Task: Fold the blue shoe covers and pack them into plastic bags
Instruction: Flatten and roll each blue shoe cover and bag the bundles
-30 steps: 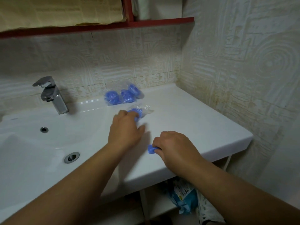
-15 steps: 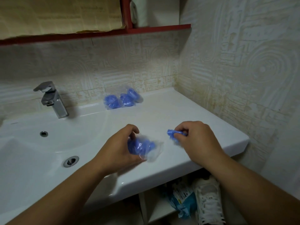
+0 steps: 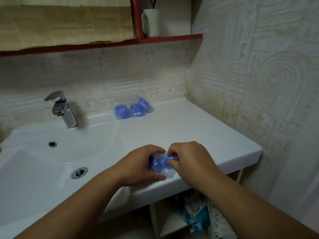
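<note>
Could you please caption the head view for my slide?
Left hand holds a clear plastic bag while right hand pushes a blue shoe cover in; packed bags wait by the wall.

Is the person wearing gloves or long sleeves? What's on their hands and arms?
No gloves. The left hand and right hand are bare. The left forearm and right forearm are bare too: no sleeve, watch or bracelet shows anywhere up to the picture's edge.
</note>
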### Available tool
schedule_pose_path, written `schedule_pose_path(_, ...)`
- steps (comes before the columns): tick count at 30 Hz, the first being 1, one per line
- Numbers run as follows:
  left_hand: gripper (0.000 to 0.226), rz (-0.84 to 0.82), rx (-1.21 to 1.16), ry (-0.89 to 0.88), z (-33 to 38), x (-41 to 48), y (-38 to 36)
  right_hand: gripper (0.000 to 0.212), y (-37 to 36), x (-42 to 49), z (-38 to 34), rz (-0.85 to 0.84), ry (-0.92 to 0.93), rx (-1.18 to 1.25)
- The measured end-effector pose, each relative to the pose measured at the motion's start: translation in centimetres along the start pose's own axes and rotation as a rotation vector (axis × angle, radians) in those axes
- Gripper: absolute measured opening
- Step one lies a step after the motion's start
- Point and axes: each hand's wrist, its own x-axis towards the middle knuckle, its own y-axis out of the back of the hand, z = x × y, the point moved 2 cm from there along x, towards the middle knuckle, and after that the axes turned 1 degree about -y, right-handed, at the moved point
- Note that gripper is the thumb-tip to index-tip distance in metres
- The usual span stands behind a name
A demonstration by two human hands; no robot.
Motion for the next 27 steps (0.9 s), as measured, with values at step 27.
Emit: schedule_pose_path(27,0.038,0.258,-0.933,-0.025,4.6,-4.3,2.8,0.008,6.3,-2.6,-1.3,0.126,0.097,0.483)
